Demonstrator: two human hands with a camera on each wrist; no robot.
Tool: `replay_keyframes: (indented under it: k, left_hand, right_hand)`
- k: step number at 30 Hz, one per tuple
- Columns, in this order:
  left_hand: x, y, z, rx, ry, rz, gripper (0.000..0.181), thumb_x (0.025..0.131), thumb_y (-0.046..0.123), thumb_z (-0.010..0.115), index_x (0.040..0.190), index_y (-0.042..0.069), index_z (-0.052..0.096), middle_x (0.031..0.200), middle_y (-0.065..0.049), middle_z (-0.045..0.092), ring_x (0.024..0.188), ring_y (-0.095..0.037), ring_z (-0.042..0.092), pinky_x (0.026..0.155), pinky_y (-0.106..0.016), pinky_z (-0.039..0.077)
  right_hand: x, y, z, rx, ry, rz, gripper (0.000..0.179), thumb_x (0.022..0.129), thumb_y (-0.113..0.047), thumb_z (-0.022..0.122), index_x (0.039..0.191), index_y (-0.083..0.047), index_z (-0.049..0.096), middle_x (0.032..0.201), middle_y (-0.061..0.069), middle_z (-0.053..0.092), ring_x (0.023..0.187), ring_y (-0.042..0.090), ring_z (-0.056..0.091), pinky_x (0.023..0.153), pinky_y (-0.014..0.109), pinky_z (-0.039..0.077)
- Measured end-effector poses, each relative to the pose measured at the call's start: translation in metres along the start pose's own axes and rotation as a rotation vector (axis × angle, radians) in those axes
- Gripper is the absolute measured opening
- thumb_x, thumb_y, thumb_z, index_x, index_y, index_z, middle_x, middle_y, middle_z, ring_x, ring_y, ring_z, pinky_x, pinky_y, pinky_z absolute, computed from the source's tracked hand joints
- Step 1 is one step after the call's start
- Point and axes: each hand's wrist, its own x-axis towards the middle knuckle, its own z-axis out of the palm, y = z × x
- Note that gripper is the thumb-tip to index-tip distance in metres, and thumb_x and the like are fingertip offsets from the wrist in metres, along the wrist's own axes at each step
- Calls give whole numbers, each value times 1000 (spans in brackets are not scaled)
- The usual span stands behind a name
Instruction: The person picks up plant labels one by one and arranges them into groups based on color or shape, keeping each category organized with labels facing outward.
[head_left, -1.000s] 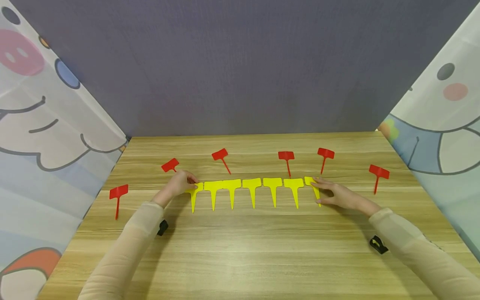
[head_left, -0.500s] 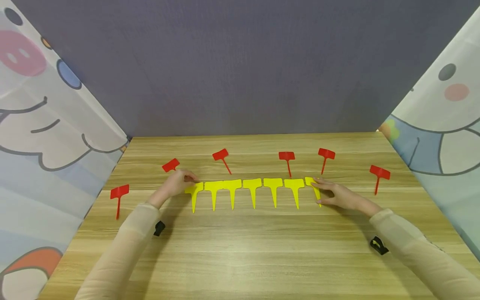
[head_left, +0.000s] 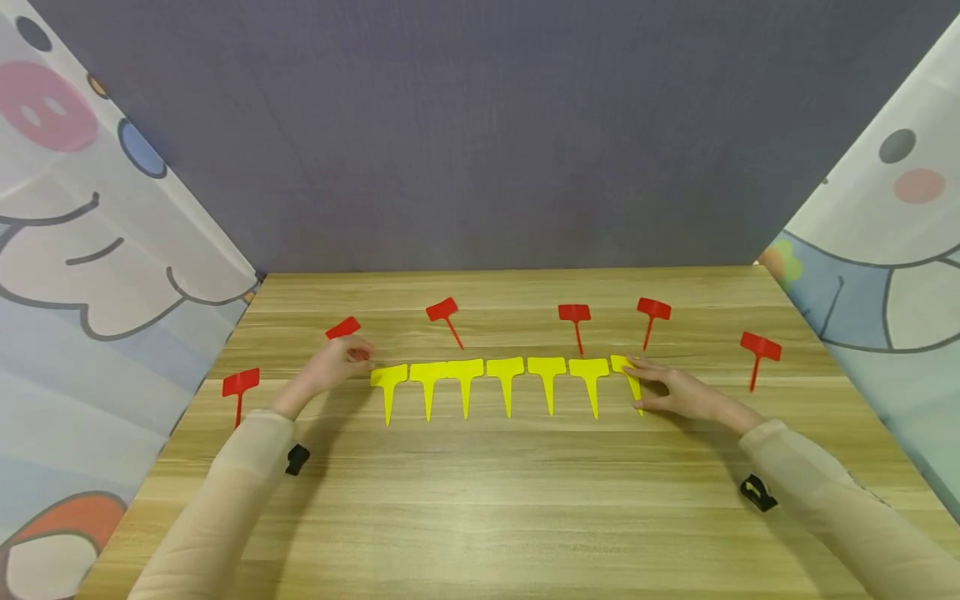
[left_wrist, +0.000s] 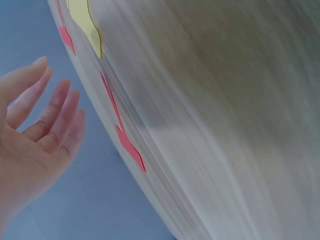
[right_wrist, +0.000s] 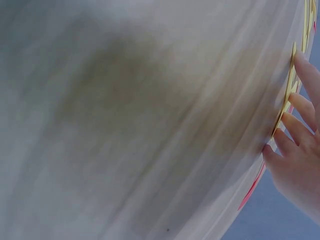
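Several yellow T-shaped plant labels (head_left: pixel 505 367) lie in a row across the wooden table, stems toward me. My right hand (head_left: pixel 678 392) rests over the rightmost yellow label (head_left: pixel 619 363); its fingertips touch the head and the thumb is by the stem's tip. In the right wrist view the fingers (right_wrist: pixel 300 127) lie extended along that label. My left hand (head_left: pixel 326 367) is to the left of the leftmost yellow label (head_left: pixel 388 377), holding nothing, its fingers loosely bent in the left wrist view. It partly covers a red plant label (head_left: pixel 343 327).
More red labels lie around the row: one at far left (head_left: pixel 241 382), a tilted red label (head_left: pixel 442 309) behind, and others toward the right, including a far-right red label (head_left: pixel 761 345). A dark grey panel (head_left: pixel 510 142) stands along the table's back edge, with cartoon-printed cloth (head_left: pixel 127 242) at the sides.
My left hand has let go of the leftmost yellow label and moved left, leaving that label in full view. The right hand stays on the rightmost label.
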Motion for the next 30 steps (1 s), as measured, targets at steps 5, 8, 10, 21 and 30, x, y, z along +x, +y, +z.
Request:
replay_keyframes:
  k: [5,8,10,21,30]
  left_hand:
    - [-6,-6,-6,24,4,-17,22,83,4,59,101,-7,61,93,-17,61,82,-28,56,73,-42,47]
    - [-11,-9,-11,36,18,-29,24,83,8,60,101,-7,61,93,-18,61,83,-30,56,73,-43,47]
    - [-14,-11,-14,42,28,-44,25,83,9,60,102,-8,60,95,-20,60,85,-32,56,72,-44,48]
    - [-33,-36,-25,34,104,-100,28,84,9,59,106,-7,59,107,-25,55,93,-37,52,75,-47,46]
    - [-49,-59,-38,61,105,-195,34,87,16,56,113,-5,55,113,-28,53,99,-44,50,76,-51,44]
  right_hand:
    - [0,-1,0,-1,6,-17,63,79,-25,65,128,6,41,137,27,28,123,47,23,94,58,26]
    - [-1,0,0,3,8,-20,63,79,-26,65,128,6,41,137,27,28,123,47,23,94,58,26]
    - [-1,0,0,4,8,-21,63,79,-26,65,128,6,41,137,27,28,123,47,23,94,58,26]
    - [-1,2,2,0,14,-10,63,78,-26,66,128,4,42,138,25,28,124,45,24,94,56,28]
    - [-2,0,1,-7,17,-16,63,79,-27,65,128,5,42,137,26,28,123,46,23,93,58,27]
